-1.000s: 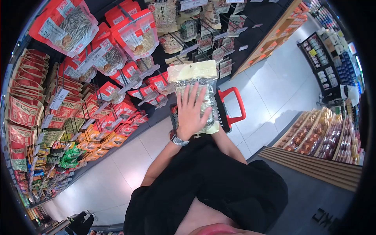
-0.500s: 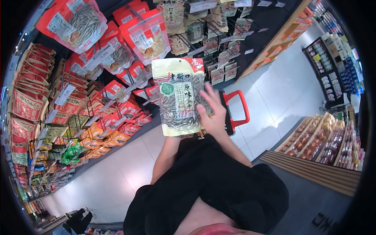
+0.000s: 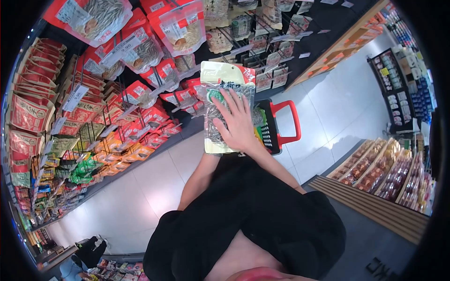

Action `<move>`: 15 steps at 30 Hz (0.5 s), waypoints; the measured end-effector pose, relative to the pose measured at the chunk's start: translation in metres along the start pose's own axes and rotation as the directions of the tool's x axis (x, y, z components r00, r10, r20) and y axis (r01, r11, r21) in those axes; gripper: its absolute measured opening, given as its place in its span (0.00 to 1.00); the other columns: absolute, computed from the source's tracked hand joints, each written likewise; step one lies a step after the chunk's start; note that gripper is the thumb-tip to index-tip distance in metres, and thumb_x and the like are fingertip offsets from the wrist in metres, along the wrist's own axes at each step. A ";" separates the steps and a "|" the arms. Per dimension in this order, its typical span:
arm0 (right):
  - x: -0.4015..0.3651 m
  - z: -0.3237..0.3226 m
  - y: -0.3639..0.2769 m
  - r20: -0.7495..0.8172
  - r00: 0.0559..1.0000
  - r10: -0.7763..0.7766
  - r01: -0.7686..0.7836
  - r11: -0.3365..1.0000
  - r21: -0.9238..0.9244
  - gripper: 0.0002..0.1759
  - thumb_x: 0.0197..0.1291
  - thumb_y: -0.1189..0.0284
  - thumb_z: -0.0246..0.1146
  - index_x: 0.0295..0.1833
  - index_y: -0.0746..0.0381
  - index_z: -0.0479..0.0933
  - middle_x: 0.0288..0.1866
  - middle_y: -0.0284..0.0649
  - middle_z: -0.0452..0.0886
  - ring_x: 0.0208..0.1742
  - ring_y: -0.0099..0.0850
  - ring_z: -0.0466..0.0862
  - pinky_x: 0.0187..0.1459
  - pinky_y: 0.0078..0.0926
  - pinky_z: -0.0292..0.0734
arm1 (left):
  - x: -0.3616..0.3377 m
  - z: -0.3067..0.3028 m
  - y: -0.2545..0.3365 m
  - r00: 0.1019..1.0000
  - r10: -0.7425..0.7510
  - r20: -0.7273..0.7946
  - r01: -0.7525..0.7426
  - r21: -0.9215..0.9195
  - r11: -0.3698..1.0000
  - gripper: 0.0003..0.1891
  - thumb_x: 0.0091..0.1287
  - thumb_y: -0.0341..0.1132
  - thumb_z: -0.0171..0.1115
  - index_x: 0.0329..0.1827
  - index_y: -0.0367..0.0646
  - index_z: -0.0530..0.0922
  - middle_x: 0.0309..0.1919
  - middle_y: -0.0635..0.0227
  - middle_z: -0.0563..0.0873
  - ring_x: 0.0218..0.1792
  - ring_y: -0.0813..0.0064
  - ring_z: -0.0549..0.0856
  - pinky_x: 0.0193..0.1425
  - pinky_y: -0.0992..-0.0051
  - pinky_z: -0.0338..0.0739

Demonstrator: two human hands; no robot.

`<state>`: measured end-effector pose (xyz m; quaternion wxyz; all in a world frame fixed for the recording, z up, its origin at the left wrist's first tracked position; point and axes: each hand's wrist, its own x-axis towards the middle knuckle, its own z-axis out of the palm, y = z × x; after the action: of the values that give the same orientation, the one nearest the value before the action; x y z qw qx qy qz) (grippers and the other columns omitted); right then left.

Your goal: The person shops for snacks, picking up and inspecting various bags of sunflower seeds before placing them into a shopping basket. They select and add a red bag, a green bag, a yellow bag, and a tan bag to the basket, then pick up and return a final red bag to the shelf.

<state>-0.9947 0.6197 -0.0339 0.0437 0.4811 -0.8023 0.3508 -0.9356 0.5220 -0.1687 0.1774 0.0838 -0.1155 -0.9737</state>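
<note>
A cream-edged bag of sunflower seeds [image 3: 213, 119] with a clear front is held upright before my chest. My left forearm [image 3: 201, 175] reaches up behind the bag, and the hand that holds it there is hidden from view. My right hand [image 3: 236, 122] lies over the front of the bag, fingers stretched and slightly apart, covering much of the printed label. Just beyond that hand is a black shopping basket [image 3: 267, 129] with a red handle [image 3: 296, 122], partly covered by the bag and my arm.
Hanging red snack pouches [image 3: 180, 30] and price tags fill the rack at the upper left. Packed brown pouches [image 3: 30, 114] line the far left. To the right stands a slatted display [image 3: 370, 201] with packaged goods. Another person's legs [image 3: 89, 253] show at lower left.
My right hand has moved left from the bag's edge onto its front and now covers the label. The bag sits slightly further right and higher in view.
</note>
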 end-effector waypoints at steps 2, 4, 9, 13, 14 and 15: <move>0.004 0.003 0.002 -0.003 1.000 -0.014 0.014 1.000 0.011 0.33 0.74 0.56 0.60 0.81 0.55 0.71 0.87 0.49 0.64 0.87 0.55 0.59 0.84 0.65 0.47 | 0.002 -0.002 0.002 1.000 0.010 -0.006 -0.010 0.015 1.000 0.34 0.85 0.60 0.48 0.78 0.40 0.73 0.68 0.56 0.85 0.62 0.59 0.87 0.69 0.58 0.83; 0.009 0.011 0.000 0.014 1.000 -0.015 0.016 1.000 -0.021 0.32 0.73 0.58 0.60 0.80 0.54 0.72 0.86 0.48 0.64 0.87 0.54 0.59 0.83 0.65 0.48 | 0.001 -0.004 0.009 1.000 0.018 -0.006 -0.018 0.022 1.000 0.34 0.85 0.60 0.48 0.78 0.40 0.73 0.68 0.56 0.85 0.62 0.59 0.87 0.69 0.58 0.83; 0.010 0.015 -0.006 -0.022 0.999 -0.039 0.039 0.999 0.009 0.32 0.72 0.60 0.61 0.80 0.55 0.73 0.86 0.47 0.65 0.87 0.53 0.60 0.84 0.65 0.48 | 0.002 -0.012 0.017 0.999 0.039 -0.022 -0.038 0.051 0.998 0.33 0.85 0.59 0.48 0.78 0.40 0.73 0.68 0.56 0.85 0.62 0.59 0.87 0.69 0.58 0.83; 0.015 0.007 0.004 0.041 0.993 -0.115 0.109 0.986 0.129 0.34 0.72 0.58 0.65 0.80 0.55 0.73 0.87 0.47 0.65 0.87 0.55 0.60 0.85 0.62 0.48 | -0.002 -0.016 0.022 0.997 0.070 -0.041 -0.067 0.083 0.994 0.33 0.85 0.59 0.48 0.78 0.40 0.73 0.68 0.55 0.85 0.62 0.60 0.87 0.68 0.58 0.83; 0.015 0.006 0.009 0.075 0.989 -0.128 0.110 0.971 0.212 0.35 0.71 0.57 0.66 0.81 0.56 0.72 0.87 0.47 0.64 0.88 0.57 0.60 0.85 0.62 0.49 | -0.004 -0.020 0.023 0.996 0.076 -0.051 -0.071 0.091 0.993 0.33 0.85 0.59 0.48 0.78 0.40 0.73 0.68 0.55 0.85 0.62 0.60 0.87 0.68 0.58 0.84; 0.013 0.006 0.016 0.004 0.988 -0.154 0.150 0.970 0.192 0.40 0.67 0.59 0.72 0.81 0.59 0.70 0.87 0.52 0.64 0.88 0.57 0.59 0.85 0.57 0.54 | -0.006 -0.024 0.024 0.995 0.080 -0.058 -0.074 0.104 0.992 0.33 0.85 0.59 0.48 0.78 0.40 0.73 0.68 0.55 0.85 0.61 0.60 0.87 0.68 0.58 0.84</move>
<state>-1.0128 0.6110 -0.0418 0.0166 0.5462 -0.7261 0.4173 -0.9175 0.4971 -0.1848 0.2139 0.1184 -0.1627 -0.9559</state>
